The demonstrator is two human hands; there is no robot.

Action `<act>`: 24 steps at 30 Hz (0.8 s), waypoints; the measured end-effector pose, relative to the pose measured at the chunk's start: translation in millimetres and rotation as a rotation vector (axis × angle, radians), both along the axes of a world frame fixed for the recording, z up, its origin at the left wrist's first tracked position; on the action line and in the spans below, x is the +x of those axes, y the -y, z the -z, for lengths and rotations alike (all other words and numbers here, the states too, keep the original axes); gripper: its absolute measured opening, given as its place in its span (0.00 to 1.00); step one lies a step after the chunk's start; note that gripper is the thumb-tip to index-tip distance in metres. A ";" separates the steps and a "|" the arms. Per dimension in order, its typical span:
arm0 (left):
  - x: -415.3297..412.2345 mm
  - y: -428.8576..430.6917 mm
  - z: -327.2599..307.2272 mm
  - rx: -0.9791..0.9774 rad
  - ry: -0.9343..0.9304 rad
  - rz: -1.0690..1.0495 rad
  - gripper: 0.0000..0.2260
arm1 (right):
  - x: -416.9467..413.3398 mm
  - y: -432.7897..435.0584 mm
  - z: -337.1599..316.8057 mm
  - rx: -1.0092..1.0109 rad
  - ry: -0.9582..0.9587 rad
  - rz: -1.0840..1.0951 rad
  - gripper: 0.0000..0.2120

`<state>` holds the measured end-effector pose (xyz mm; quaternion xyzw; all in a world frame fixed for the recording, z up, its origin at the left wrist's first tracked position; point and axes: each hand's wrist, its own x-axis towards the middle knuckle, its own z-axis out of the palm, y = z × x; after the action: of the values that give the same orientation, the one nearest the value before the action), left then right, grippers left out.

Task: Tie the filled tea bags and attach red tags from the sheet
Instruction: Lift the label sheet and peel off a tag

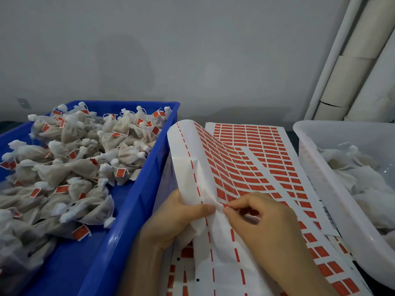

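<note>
A white sheet of red tags (241,167) lies between two bins, its left part curled up. My left hand (177,214) grips the sheet's bent edge, thumb on top. My right hand (263,218) pinches a red tag (223,205) on the sheet right beside the left thumb. Tied tea bags with red tags (70,159) fill the blue bin (132,201) on the left. White bags without visible tags (350,167) lie in the translucent white bin (324,180) on the right.
More tag sheets (333,268) lie under the top one, reaching the near edge. A grey wall stands close behind the bins. White pipes and rolls (350,67) lean at the back right.
</note>
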<state>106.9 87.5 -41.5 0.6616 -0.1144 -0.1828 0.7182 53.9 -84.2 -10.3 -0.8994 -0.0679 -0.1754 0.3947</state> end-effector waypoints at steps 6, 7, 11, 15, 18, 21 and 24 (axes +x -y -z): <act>-0.8 0.3 -0.4 0.007 0.017 -0.010 0.24 | -3.4 -2.3 0.7 -0.002 0.039 -0.019 0.07; -1.0 0.3 -0.9 0.006 0.019 -0.016 0.24 | -3.4 -2.4 1.2 -0.042 0.080 -0.022 0.07; -1.3 0.2 -1.1 0.014 0.022 -0.039 0.24 | -3.0 -2.3 5.7 -0.165 0.202 0.005 0.07; -2.3 0.8 -2.7 0.008 0.005 -0.034 0.24 | -1.1 -1.1 0.5 -0.087 0.143 0.008 0.07; -3.0 0.9 -5.3 0.017 -0.012 -0.020 0.24 | 2.8 0.0 1.2 0.049 0.044 0.012 0.12; -2.7 0.6 -6.7 0.042 -0.041 -0.021 0.25 | 9.6 2.0 5.0 0.094 -0.036 0.062 0.12; -3.6 1.0 -12.7 0.095 -0.083 -0.156 0.24 | 19.2 7.5 13.8 0.204 -0.116 0.145 0.09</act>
<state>103.3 86.5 -28.9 0.6936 -0.0239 -0.1589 0.7023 73.2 -91.7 -24.1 -0.8658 0.0385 -0.1570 0.4735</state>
